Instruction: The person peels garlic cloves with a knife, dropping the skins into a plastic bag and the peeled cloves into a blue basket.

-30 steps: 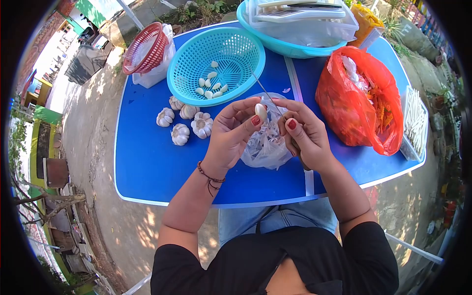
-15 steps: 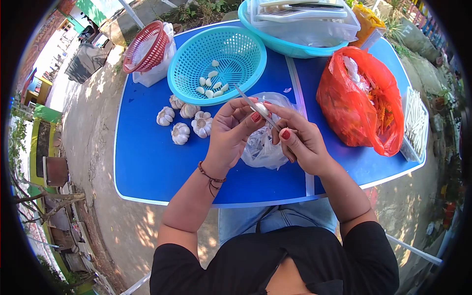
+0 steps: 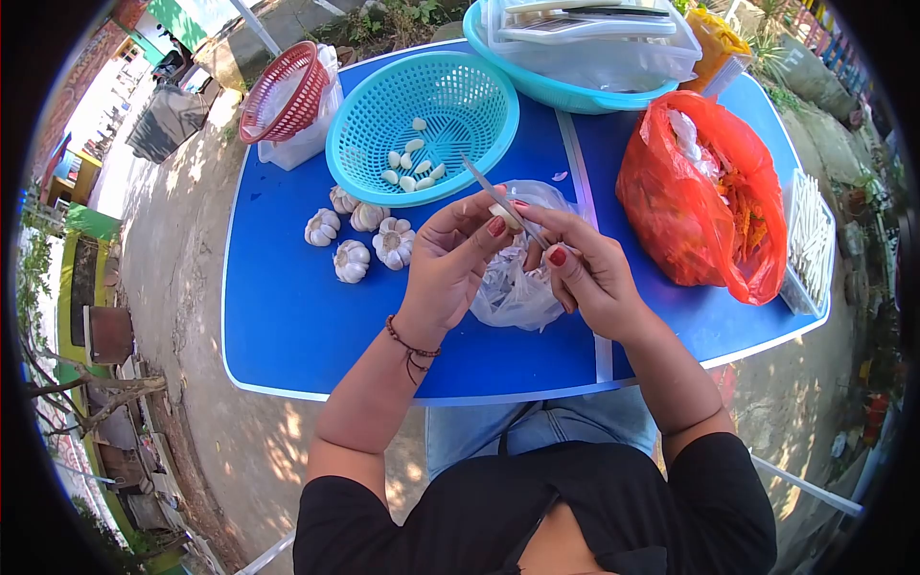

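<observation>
My left hand (image 3: pixel 452 247) pinches a pale garlic clove (image 3: pixel 505 217) between thumb and fingers. A small knife (image 3: pixel 481 179) is gripped in my right hand (image 3: pixel 589 268), its blade pointing up and left across the clove. Both hands are above a clear plastic bag (image 3: pixel 517 292) holding whitish peelings. Left of my left hand, several whole garlic bulbs (image 3: pixel 394 242) lie on the blue table (image 3: pixel 316 335). Beyond them, several peeled cloves (image 3: pixel 415 145) rest in a turquoise basket (image 3: pixel 359 105).
A red plastic bag (image 3: pixel 671 225) with orange-red contents stands on the right, beside a tray of white sticks (image 3: pixel 812 230). At the back are a turquoise basin (image 3: pixel 594 101) holding a clear container (image 3: pixel 680 57), and a red basket (image 3: pixel 254 120) at the left corner.
The clove has turned in my left fingers and shows more of its pale side. My right hand has shifted the knife slightly; the things on the table stay put.
</observation>
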The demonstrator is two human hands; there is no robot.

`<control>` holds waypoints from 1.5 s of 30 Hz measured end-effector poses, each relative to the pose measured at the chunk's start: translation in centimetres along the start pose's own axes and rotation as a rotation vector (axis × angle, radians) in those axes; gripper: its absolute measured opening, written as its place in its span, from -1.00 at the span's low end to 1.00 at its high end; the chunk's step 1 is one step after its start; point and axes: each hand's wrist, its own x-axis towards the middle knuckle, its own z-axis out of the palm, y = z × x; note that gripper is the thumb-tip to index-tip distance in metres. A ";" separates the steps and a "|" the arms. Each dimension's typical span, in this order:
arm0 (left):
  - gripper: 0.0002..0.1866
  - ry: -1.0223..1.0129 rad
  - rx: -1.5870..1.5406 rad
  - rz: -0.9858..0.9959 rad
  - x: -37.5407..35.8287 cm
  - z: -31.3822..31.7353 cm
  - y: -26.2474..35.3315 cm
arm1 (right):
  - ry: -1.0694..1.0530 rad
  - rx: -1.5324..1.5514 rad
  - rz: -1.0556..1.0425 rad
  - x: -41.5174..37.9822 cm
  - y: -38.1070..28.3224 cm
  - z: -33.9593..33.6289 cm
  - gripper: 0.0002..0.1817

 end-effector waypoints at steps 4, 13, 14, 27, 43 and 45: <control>-0.59 -0.012 0.060 0.021 0.1 0.1 0.2 | -0.024 0.127 0.041 -0.1 -0.4 0.1 -0.58; -0.64 0.000 0.102 0.050 0.2 -0.4 0.1 | -0.067 0.247 0.073 0.0 0.1 -0.2 -0.56; -0.64 0.010 0.111 0.057 0.2 -0.3 0.1 | -0.068 0.263 0.079 -0.1 -0.1 -0.1 -0.56; -0.66 0.015 0.157 0.090 0.1 -0.3 0.1 | -0.071 0.274 0.108 -0.1 -0.3 -0.1 -0.56; -0.68 -0.020 0.116 0.068 0.2 -0.5 0.1 | -0.053 0.208 0.108 0.0 0.1 -0.3 -0.56; -0.67 -0.010 0.126 0.074 0.2 -0.3 0.1 | -0.049 0.204 0.082 -0.1 0.0 -0.1 -0.57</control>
